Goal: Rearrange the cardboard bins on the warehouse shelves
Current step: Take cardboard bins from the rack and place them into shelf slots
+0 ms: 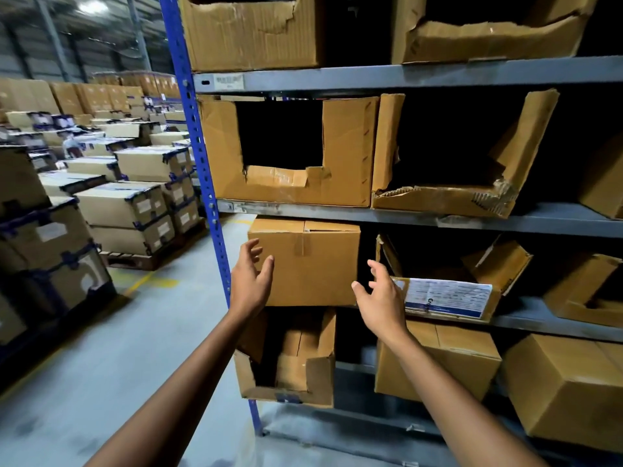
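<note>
Where the blue upright (199, 146) meets the 3rd visible grey shelf (539, 323), the closed cardboard box (305, 264) sits at the rack's left end. Its plain front faces out and its top flaps are shut along a centre seam. The left hand (251, 281) is at the box's 9 o'clock edge with its fingers (248, 252) spread and uncurled. The thumb lies over the front face near that edge. The right hand (381, 298) is at the box's 4 o'clock corner, its fingers (379, 269) likewise splayed open and gripping nothing (whether either palm actually touches the cardboard cannot be told).

At 3 o'clock from the box, across a dark gap, stands a torn bin (499, 264) with a printed white label (448, 296) on its low front. At 12 o'clock, on the shelf above, a bin with a cut-out window (347, 153) stands just beside a ragged open-fronted bin (448, 198). At 6 o'clock, 1 shelf lower, a notched bin (290, 392) tilts forward past the shelf edge. Far out at 9 o'clock, strapped cartons (135, 203) are stacked on pallets across the grey floor (135, 332).
</note>
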Demonstrator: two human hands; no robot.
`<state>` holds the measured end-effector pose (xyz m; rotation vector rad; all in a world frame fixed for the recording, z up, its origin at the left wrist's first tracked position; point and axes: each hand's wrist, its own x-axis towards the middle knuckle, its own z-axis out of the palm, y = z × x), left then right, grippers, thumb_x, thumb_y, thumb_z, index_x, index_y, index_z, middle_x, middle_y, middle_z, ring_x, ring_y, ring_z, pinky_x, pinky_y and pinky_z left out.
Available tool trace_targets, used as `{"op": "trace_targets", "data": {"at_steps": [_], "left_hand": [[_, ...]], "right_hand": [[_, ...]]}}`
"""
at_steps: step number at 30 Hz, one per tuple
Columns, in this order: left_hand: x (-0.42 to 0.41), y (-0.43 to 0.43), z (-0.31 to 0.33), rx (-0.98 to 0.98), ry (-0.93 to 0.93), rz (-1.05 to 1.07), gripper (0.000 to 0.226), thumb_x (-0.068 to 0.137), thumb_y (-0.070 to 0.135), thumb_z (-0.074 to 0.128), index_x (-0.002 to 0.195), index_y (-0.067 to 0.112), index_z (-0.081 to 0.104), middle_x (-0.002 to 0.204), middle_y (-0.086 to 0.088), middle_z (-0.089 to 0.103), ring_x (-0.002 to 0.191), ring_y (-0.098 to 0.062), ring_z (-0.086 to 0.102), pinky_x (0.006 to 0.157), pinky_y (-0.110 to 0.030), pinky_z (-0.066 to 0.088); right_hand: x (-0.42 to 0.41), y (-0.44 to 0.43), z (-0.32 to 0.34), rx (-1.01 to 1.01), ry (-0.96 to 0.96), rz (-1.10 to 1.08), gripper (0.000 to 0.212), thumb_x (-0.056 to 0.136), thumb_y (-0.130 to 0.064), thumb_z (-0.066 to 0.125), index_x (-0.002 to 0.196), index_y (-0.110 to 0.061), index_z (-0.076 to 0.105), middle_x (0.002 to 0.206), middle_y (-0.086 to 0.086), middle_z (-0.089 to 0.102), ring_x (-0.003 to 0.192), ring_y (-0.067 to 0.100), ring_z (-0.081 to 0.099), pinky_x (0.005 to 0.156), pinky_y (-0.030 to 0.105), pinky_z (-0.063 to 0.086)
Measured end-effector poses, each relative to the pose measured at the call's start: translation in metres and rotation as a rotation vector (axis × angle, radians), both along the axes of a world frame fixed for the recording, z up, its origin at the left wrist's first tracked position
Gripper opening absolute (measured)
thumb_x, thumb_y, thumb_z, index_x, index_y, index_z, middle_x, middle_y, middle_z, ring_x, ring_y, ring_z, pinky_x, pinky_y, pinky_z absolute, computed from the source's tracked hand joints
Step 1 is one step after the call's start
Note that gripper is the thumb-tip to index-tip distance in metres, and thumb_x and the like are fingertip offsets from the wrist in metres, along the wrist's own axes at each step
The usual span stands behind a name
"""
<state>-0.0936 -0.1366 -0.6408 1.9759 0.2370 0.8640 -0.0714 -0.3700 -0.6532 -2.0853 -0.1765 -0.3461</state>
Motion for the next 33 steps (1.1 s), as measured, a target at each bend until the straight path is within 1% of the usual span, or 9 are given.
{"op": "trace_targets", "data": {"at_steps": [5, 11, 15, 18, 21, 25, 27, 31, 33], "left_hand": [[0.041, 0.031, -0.004, 0.020, 0.082, -0.002, 0.049, 0.096, 0.033, 0.056, 0.139, 0.017, 0.040, 0.137, -0.009, 0.054, 0.123, -0.024, 0.053, 0.098, -0.044, 0.048], [0.089, 0.068, -0.014, -0.046, 0.182, -0.006, 0.058, 0.095, 0.045, 0.055, 0.142, 0.016, 0.036, 0.142, -0.009, 0.048, 0.126, -0.028, 0.050, 0.102, -0.045, 0.046], [0.112, 0.084, -0.017, -0.149, 0.224, -0.030, 0.066, 0.096, 0.052, 0.049, 0.147, 0.014, 0.029, 0.151, -0.011, 0.038, 0.134, -0.030, 0.043, 0.108, -0.045, 0.040], [0.127, 0.091, -0.019, -0.239, 0.234, -0.067, 0.069, 0.096, 0.061, 0.038, 0.148, 0.018, 0.025, 0.153, -0.012, 0.035, 0.136, -0.031, 0.041, 0.109, -0.048, 0.038], [0.140, 0.096, -0.020, -0.373, 0.208, -0.070, 0.068, 0.097, 0.062, 0.031, 0.148, 0.017, 0.027, 0.151, -0.012, 0.037, 0.135, -0.029, 0.041, 0.106, -0.042, 0.036], [0.149, 0.097, -0.026, -0.591, 0.257, -0.165, 0.076, 0.093, 0.069, 0.027, 0.150, 0.019, 0.025, 0.154, -0.006, 0.032, 0.141, -0.026, 0.031, 0.113, -0.046, 0.027], [0.151, 0.094, -0.029, -0.675, 0.273, -0.223, 0.077, 0.094, 0.070, 0.025, 0.154, 0.022, 0.021, 0.157, -0.002, 0.028, 0.144, -0.024, 0.026, 0.116, -0.044, 0.020], [0.150, 0.098, -0.030, -0.719, 0.308, -0.210, 0.078, 0.094, 0.068, 0.026, 0.155, 0.019, 0.018, 0.158, -0.005, 0.026, 0.144, -0.025, 0.025, 0.117, -0.043, 0.018], [0.148, 0.102, -0.030, -0.726, 0.322, -0.191, 0.076, 0.095, 0.067, 0.027, 0.153, 0.018, 0.024, 0.156, -0.006, 0.030, 0.142, -0.025, 0.028, 0.115, -0.043, 0.021]], "right_hand": [[0.049, 0.040, -0.002, 0.045, 0.102, -0.051, 0.059, 0.093, -0.029, 0.061, 0.145, -0.025, 0.035, 0.145, 0.004, 0.047, 0.127, 0.026, 0.050, 0.101, 0.045, 0.046], [0.101, 0.065, -0.008, 0.070, 0.177, -0.152, 0.067, 0.093, -0.026, 0.061, 0.150, -0.022, 0.025, 0.145, 0.006, 0.046, 0.129, 0.029, 0.047, 0.101, 0.037, 0.039], [0.124, 0.075, -0.010, 0.118, 0.224, -0.220, 0.077, 0.093, -0.025, 0.062, 0.153, -0.022, 0.015, 0.149, 0.008, 0.041, 0.134, 0.031, 0.041, 0.107, 0.043, 0.035], [0.137, 0.077, -0.014, 0.151, 0.224, -0.233, 0.081, 0.091, -0.033, 0.063, 0.154, -0.023, 0.013, 0.154, 0.008, 0.034, 0.139, 0.031, 0.034, 0.110, 0.045, 0.032], [0.143, 0.080, -0.014, 0.254, 0.234, -0.218, 0.081, 0.091, -0.045, 0.061, 0.154, -0.025, 0.014, 0.156, 0.006, 0.030, 0.141, 0.030, 0.031, 0.113, 0.047, 0.030], [0.148, 0.087, -0.017, 0.406, 0.297, -0.171, 0.086, 0.084, -0.057, 0.060, 0.152, -0.024, 0.018, 0.152, 0.007, 0.036, 0.137, 0.031, 0.037, 0.111, 0.051, 0.033], [0.147, 0.093, -0.019, 0.428, 0.331, -0.149, 0.091, 0.081, -0.058, 0.061, 0.152, -0.024, 0.015, 0.151, 0.007, 0.038, 0.136, 0.032, 0.039, 0.111, 0.051, 0.034], [0.139, 0.093, -0.021, 0.404, 0.332, -0.143, 0.088, 0.089, -0.059, 0.054, 0.155, -0.025, 0.006, 0.159, 0.004, 0.024, 0.143, 0.029, 0.027, 0.116, 0.050, 0.025], [0.136, 0.089, -0.026, 0.411, 0.316, -0.153, 0.084, 0.090, -0.066, 0.044, 0.155, -0.025, 0.011, 0.160, 0.001, 0.019, 0.146, 0.026, 0.021, 0.118, 0.048, 0.019]]}}
